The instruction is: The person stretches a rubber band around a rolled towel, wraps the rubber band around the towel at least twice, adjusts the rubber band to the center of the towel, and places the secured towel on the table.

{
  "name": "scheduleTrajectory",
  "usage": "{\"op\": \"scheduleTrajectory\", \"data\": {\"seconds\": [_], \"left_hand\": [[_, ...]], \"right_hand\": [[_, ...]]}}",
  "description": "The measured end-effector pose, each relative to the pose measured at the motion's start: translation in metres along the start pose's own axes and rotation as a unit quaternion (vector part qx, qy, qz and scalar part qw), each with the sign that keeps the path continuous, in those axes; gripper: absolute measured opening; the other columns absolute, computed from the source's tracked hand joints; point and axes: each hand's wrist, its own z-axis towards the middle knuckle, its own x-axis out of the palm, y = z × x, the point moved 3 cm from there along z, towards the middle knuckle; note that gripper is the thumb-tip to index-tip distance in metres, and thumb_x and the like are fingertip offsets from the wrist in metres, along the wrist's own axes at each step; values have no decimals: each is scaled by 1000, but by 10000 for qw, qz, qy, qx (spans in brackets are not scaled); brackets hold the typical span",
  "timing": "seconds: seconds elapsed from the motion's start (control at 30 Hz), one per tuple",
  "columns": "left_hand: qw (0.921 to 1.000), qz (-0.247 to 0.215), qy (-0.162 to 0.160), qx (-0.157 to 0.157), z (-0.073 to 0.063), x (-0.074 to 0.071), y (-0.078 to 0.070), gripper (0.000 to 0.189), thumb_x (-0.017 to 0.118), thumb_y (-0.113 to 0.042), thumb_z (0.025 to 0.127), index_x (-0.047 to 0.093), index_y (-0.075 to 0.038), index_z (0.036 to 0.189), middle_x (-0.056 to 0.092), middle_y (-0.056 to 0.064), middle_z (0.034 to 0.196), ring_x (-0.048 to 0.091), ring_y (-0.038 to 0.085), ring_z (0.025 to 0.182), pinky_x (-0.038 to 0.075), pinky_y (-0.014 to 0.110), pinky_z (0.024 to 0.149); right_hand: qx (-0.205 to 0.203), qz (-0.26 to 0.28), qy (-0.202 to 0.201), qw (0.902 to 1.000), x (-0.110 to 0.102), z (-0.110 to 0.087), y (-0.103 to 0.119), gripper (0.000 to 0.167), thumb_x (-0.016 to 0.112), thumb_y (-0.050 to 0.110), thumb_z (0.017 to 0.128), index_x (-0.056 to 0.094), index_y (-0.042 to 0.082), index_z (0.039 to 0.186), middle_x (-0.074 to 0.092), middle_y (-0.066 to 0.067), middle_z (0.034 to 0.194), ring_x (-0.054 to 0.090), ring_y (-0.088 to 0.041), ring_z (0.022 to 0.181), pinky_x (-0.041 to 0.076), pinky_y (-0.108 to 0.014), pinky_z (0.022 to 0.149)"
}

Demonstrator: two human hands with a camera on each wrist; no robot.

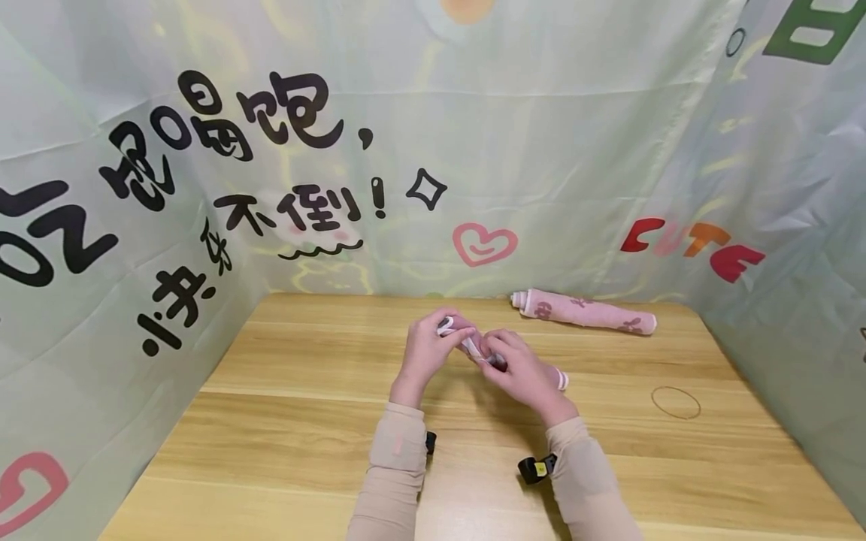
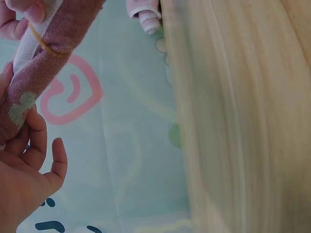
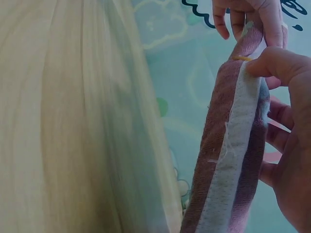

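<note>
When viewed from the head camera, shows a rolled towel [image 1: 476, 343] near the centre of the frame, slanting from upper left to lower right. Grasped near its upper-left end by the left hand [image 1: 428, 352], and farther along, toward the lower right, by the right hand [image 1: 519, 370]. Seems lifted off the table [image 1: 304, 428]. Shows also, at the upper right of the tabletop, a second rolled towel [image 1: 588, 313], lying apart from both hands but nearer to the right one, and below it a loose ring [image 1: 683, 418], flat on the wood.

From the left wrist, shows the held towel running from the upper middle down to the left edge, with a thin band [image 2: 46, 44] crossing it between the hands. Gripped below the band, at lower left, by the left hand; met at upper left by fingers of the right.

From the right wrist, shows the towel almost lengthwise in the frame, with a pale strip along it. Clasped from the right by the right hand, with the thumb over the strip just beside the band; held beyond the band, at the top, by the left. Judging by that, nearest to the band with the right thumb, across the long axis. Cannot tell whether fully encircled, with the far side hidden.
</note>
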Motion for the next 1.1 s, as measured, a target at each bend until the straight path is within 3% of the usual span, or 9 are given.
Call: {"op": "scheduleTrajectory", "data": {"seconds": [0.27,0.47,0.7,0.97,1.1], "left_hand": [[9995,28,-208,-250,-1,1,0,22,77,-29,82,72,-13,96,75,4,87,65,10,72,51,20,61],[9975,-39,-446,-555,0,-2,2,26,78,-31,82,73,-11,97,75,6,87,61,8,67,48,19,55],[9920,-242,-731,-1005,1,-11,4,26,80,-34,80,74,-14,96,74,4,87,58,11,68,47,22,57],[9852,-243,-862,-1459,1,-12,7,26,80,-37,78,75,-16,92,74,4,86,56,12,66,45,25,55],[9796,-175,-1048,-1705,1,-12,9,26,82,-36,76,75,-15,89,74,5,83,57,13,64,45,26,54]], "right_hand": [[-97,-126,-9,9999,-2,-1,-2,13,70,13,82,57,14,86,64,-7,108,58,-24,101,51,-44,86],[-68,-120,18,9999,-5,-2,-4,16,71,13,82,57,15,89,62,-2,100,55,-18,89,50,-36,74],[312,-18,49,9995,-5,-2,-8,40,78,15,80,57,13,114,64,-5,107,62,-19,94,55,-41,83],[458,-333,-171,9982,-1,-3,-7,54,83,18,76,52,11,119,63,-10,109,63,-27,97,53,-47,85],[433,-782,-294,9956,3,-2,-5,59,87,21,71,53,9,117,62,-11,109,62,-27,95,51,-49,82]]}}
